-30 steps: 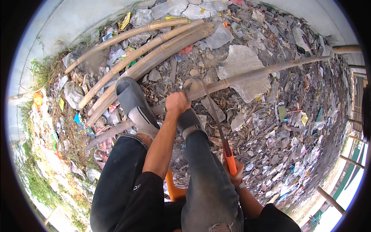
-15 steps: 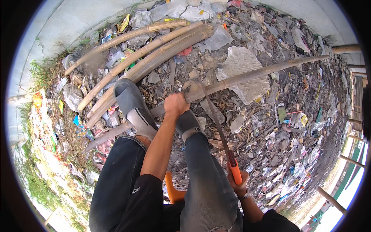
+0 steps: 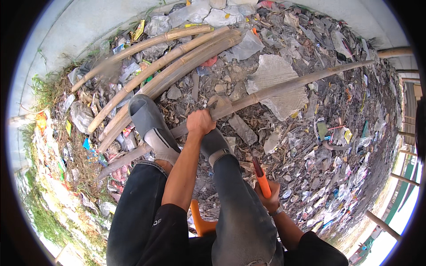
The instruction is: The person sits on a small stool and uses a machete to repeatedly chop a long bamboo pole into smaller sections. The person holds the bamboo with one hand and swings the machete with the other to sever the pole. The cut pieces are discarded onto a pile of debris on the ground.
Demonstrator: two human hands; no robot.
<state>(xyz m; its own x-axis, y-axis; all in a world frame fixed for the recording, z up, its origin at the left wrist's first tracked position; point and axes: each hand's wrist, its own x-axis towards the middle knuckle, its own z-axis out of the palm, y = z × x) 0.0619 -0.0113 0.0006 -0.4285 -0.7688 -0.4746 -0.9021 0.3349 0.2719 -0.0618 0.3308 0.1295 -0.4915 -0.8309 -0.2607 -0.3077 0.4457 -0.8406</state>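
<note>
A long bamboo pole (image 3: 284, 91) lies slantwise in front of me, its right end reaching far to the right. My left hand (image 3: 200, 122) is closed round the pole, just beyond my right boot (image 3: 215, 144). Part of the pole is hidden beneath my left boot (image 3: 148, 116). In my right hand (image 3: 269, 197) is the orange handle of a handsaw (image 3: 263, 184), held low beside my right knee. Its blade shows only as a short dark length near the handle, and I cannot make out whether it touches the pole.
Several bamboo poles (image 3: 159, 66) lie together at the upper left. A flat, ridged grey slab (image 3: 277, 82) sits under the held pole. Plastic scraps and rubble cover the ground. A pale wall (image 3: 57, 40) curves along the back. Something orange (image 3: 203, 219) shows between my legs.
My right hand and the saw have shifted slightly left and up. The blade, seen long and reaching the pole before, now looks much shorter. My left hand keeps its grip on the pole.
</note>
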